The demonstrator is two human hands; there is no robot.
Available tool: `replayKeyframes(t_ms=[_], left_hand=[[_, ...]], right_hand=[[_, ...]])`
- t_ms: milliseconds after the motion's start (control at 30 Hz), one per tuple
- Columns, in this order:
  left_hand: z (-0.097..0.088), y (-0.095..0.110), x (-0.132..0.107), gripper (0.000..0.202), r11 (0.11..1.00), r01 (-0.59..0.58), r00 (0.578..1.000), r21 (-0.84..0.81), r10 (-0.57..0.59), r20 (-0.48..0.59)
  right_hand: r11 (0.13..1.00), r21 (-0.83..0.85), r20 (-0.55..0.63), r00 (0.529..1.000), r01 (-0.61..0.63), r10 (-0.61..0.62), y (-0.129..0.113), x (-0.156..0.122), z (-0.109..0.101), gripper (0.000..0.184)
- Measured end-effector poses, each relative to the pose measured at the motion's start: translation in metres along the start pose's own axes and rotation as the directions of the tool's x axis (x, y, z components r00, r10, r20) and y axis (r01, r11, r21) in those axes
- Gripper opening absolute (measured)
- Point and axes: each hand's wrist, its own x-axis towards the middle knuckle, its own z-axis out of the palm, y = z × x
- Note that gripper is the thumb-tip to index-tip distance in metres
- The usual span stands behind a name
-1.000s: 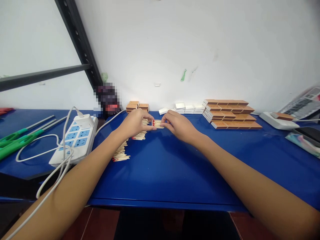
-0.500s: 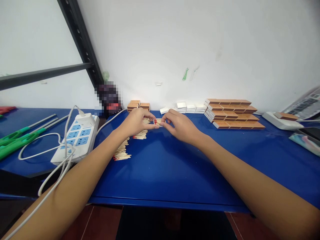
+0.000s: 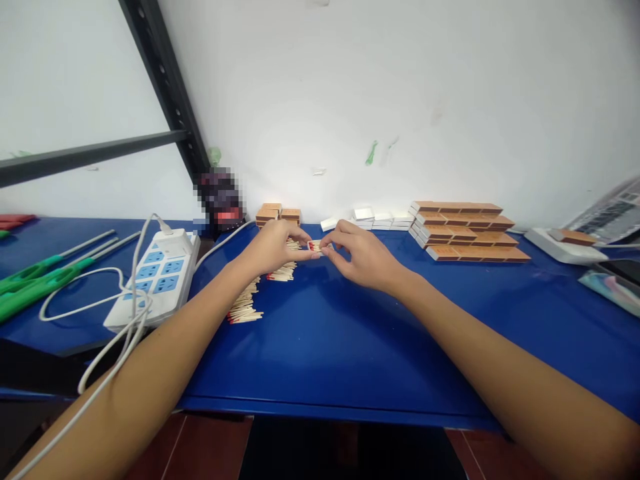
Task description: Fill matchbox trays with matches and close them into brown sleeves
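A small white matchbox tray (image 3: 315, 244) holds red-tipped matches over the blue table. Its left end sits between the thumb and fingers of my left hand (image 3: 278, 243). At the other end, my right hand (image 3: 356, 252) has its thumb and fingertips closed on the tray, partly covering the matches inside. Loose matches lie in two piles beside my left hand: the nearer pile (image 3: 245, 305) by the wrist, the farther pile (image 3: 283, 271) under the fingers. My left hand and forearm hide part of both.
Brown matchboxes are stacked in steps (image 3: 470, 233) at right; a few more boxes (image 3: 278, 212) stand behind my left hand. White trays (image 3: 384, 219) line the wall. A power strip (image 3: 155, 280) with white cables and green-handled tools (image 3: 50, 280) lie left. A white device (image 3: 560, 245) sits far right.
My right fingertips have pressed slightly closer over the matches at the tray's right end. The view has shifted a little; the tray stays in nearly the same place.
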Motion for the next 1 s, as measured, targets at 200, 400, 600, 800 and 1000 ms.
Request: replayKeyframes(t_ms=[200, 400, 600, 800, 1000], left_hand=[[0.0018, -0.0045, 0.0001, 0.031, 1.000, -0.004, 1.000, -0.025, 0.004, -0.010], [0.0032, -0.0055, 0.0010, 0.028, 0.999, -0.004, 1.000, -0.032, 0.003, -0.011], [0.0032, -0.0035, 0.0006, 0.030, 1.000, 0.015, 1.000, -0.022, -0.015, -0.011], [0.0034, -0.0046, 0.0010, 0.029, 0.999, 0.018, 1.000, -0.035, -0.018, 0.001], [0.0041, -0.0052, -0.0001, 0.029, 0.999, 0.004, 1.000, -0.038, -0.005, -0.017]], right_hand=[[0.996, -0.045, -0.013, 0.997, -0.072, 0.071, 0.0015, 0.0010, -0.0007, 0.018], [0.996, -0.039, -0.003, 0.997, -0.075, 0.075, 0.0017, 0.0020, -0.0014, 0.023], [0.998, -0.001, 0.011, 0.998, -0.061, 0.061, 0.0015, 0.0026, -0.0026, 0.031], [0.999, 0.002, 0.007, 0.999, -0.053, 0.053, -0.0026, 0.0028, -0.0035, 0.038], [0.998, 0.014, 0.022, 0.998, -0.061, 0.061, -0.0036, 0.0030, -0.0049, 0.044]])
